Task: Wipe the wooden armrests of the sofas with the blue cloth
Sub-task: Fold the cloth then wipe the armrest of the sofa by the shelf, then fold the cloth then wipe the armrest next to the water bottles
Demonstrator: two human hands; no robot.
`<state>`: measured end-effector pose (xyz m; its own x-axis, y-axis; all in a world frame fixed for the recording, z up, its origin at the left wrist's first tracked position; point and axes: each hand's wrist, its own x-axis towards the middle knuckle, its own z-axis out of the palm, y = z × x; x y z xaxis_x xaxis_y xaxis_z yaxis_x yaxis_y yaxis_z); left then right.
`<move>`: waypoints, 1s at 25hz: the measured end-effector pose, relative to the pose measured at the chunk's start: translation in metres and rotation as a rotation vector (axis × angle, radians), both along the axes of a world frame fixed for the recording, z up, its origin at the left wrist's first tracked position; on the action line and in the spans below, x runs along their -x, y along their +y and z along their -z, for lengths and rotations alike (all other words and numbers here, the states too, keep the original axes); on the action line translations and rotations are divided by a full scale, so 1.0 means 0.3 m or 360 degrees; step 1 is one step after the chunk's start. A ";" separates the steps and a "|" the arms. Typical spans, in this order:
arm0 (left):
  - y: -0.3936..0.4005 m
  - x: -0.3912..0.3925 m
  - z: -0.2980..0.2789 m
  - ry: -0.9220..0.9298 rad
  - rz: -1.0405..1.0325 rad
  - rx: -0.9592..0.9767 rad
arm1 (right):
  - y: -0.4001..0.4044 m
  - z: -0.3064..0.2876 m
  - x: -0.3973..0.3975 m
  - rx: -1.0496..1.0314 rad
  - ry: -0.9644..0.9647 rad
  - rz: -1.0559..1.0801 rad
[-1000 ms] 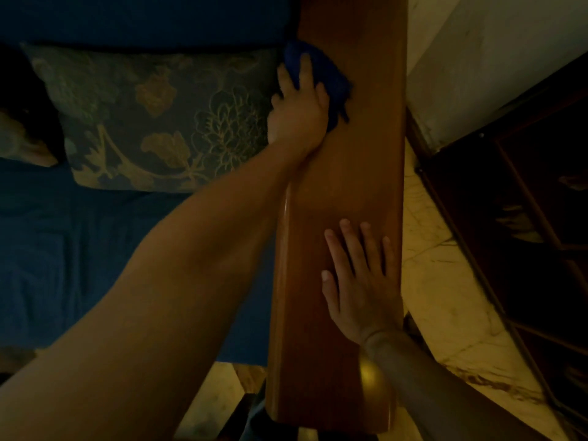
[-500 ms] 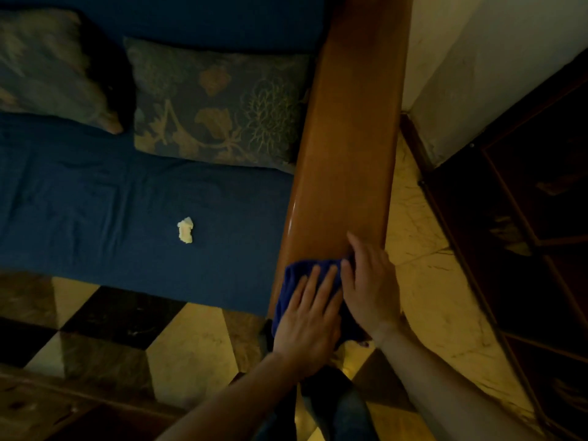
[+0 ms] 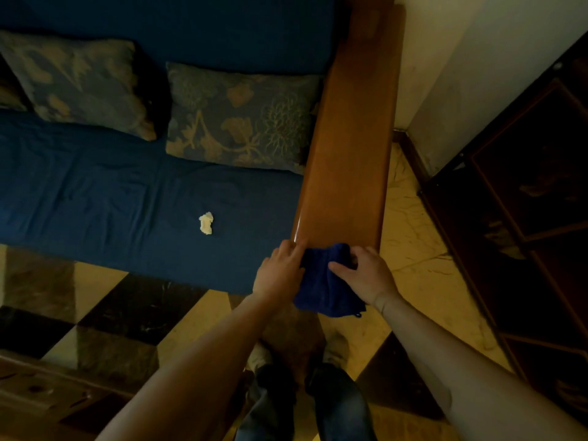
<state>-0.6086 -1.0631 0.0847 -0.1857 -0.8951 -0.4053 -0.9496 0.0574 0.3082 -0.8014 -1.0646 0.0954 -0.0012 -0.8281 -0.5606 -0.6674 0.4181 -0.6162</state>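
Observation:
The blue cloth (image 3: 327, 281) hangs over the near end of the long wooden armrest (image 3: 348, 148) of the blue sofa (image 3: 111, 198). My left hand (image 3: 280, 270) grips the cloth's left edge at the armrest's front corner. My right hand (image 3: 362, 275) grips its right side, thumb on top of the fabric. The lower part of the cloth drapes down below the armrest end, between both hands.
Two patterned cushions (image 3: 238, 119) lean on the sofa back. A small crumpled white scrap (image 3: 206, 223) lies on the seat. A dark wooden cabinet (image 3: 525, 233) stands to the right, a white wall (image 3: 461, 58) behind. My feet (image 3: 305, 393) stand on the checkered floor.
My left hand pulled the cloth from the armrest's far end down to its near end. My right hand came off the wood and took hold of the cloth; both hands now hold it.

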 end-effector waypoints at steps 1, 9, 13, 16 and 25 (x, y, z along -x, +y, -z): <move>-0.004 0.003 0.000 0.0024 -0.0010 -0.0042 | 0.011 -0.007 -0.016 0.0014 -0.0057 0.0117; 0.058 -0.081 -0.153 0.0781 -0.0676 -0.0230 | 0.108 -0.198 -0.025 0.0199 -0.0288 0.0327; 0.084 -0.170 -0.401 0.1178 -0.0598 -0.0046 | 0.118 -0.396 -0.022 0.0358 -0.0582 0.0375; 0.036 -0.207 -0.677 0.1501 -0.0459 0.0161 | 0.070 -0.654 -0.031 0.0571 -0.0806 0.0397; 0.009 -0.320 -1.399 0.1827 -0.0153 0.0868 | 0.017 -1.364 -0.168 0.1329 -0.1028 0.0252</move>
